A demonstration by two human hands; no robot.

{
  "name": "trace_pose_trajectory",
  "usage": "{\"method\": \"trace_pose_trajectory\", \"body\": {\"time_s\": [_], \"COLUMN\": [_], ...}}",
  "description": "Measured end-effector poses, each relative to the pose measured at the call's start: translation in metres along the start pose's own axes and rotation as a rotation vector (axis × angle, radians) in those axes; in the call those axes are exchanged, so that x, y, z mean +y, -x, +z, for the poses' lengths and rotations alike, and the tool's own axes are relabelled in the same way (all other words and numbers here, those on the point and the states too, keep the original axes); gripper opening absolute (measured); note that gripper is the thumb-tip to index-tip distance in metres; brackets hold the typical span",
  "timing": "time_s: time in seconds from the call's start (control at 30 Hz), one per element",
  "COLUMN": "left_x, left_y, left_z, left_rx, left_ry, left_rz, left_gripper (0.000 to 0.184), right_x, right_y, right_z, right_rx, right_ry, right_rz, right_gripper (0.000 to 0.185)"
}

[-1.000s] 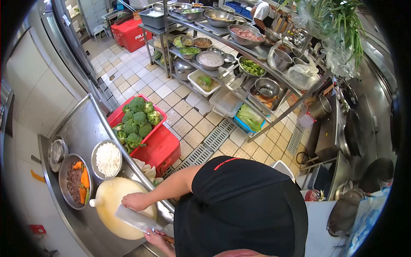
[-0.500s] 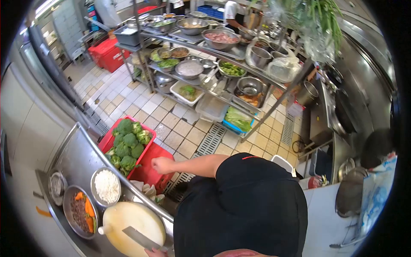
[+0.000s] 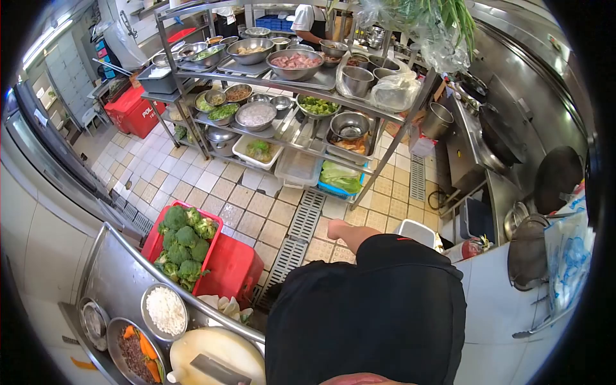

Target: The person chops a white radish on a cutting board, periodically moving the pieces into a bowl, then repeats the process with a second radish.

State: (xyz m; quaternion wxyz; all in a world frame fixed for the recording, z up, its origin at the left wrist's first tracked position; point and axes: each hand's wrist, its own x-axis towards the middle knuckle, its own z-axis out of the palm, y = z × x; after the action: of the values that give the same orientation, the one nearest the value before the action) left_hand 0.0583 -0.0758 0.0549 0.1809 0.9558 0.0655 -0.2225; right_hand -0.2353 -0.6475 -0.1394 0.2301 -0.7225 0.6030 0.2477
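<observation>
My right hand [image 3: 336, 229] is held out past my black sleeve, above the tiled floor. Its fingers look curled in, with nothing visible in them. My left hand is out of view below the bottom edge. A cleaver [image 3: 218, 369] lies flat over the round cutting board [image 3: 192, 346]; its handle end is cut off by the frame. Beside the board stand a bowl of chopped white food [image 3: 165, 311] and a bowl with carrots and dark red bits [image 3: 136, 356]. Broccoli [image 3: 183, 240] fills a red crate behind the counter edge.
The steel counter [image 3: 122, 273] has a raised rim. A red box [image 3: 232, 269] stands beside the crate. A steel shelf rack [image 3: 256, 77] holds several food bowls. A person [image 3: 310, 24] stands behind it. Pans and a stove line the right side.
My right hand has left the cutting board, passed over the red box and swung out to the right. My left hand has dropped out of view. The whole view has shifted.
</observation>
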Motion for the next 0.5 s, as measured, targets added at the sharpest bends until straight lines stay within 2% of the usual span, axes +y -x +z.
{"method": "trace_pose_trajectory", "body": {"time_s": [0.1,0.2,0.33,0.43,0.47,0.5], "left_x": [-0.046,-0.052,-0.055,-0.121,-0.097,-0.033], "left_y": [-0.052,-0.058,-0.051,-0.1,-0.074,-0.039], "left_z": [0.044,0.054,0.054,0.106,0.083,0.046], "left_rx": [-0.027,0.029,0.052,0.228,0.139,0.056], "left_ry": [0.017,0.022,0.065,0.019,0.094,0.177], "left_rz": [0.126,0.121,0.149,0.325,0.258,0.175], "left_gripper": [0.052,0.056,0.064,0.048,0.048,0.048], "right_x": [-0.008,-0.038,-0.111,-0.186,-0.213,-0.236], "right_y": [0.006,-0.017,-0.031,0.016,0.029,0.004], "right_z": [-0.007,0.003,-0.011,-0.054,-0.07,-0.076], "right_rx": [-0.109,-0.092,-0.089,-0.085,-0.048,-0.031], "right_ry": [0.07,0.14,0.27,0.223,0.194,0.221], "right_rz": [-0.013,-0.176,-0.586,-0.78,-0.85,-0.978], "right_gripper": [0.035,0.033,0.035,0.035,0.036,0.035]}}
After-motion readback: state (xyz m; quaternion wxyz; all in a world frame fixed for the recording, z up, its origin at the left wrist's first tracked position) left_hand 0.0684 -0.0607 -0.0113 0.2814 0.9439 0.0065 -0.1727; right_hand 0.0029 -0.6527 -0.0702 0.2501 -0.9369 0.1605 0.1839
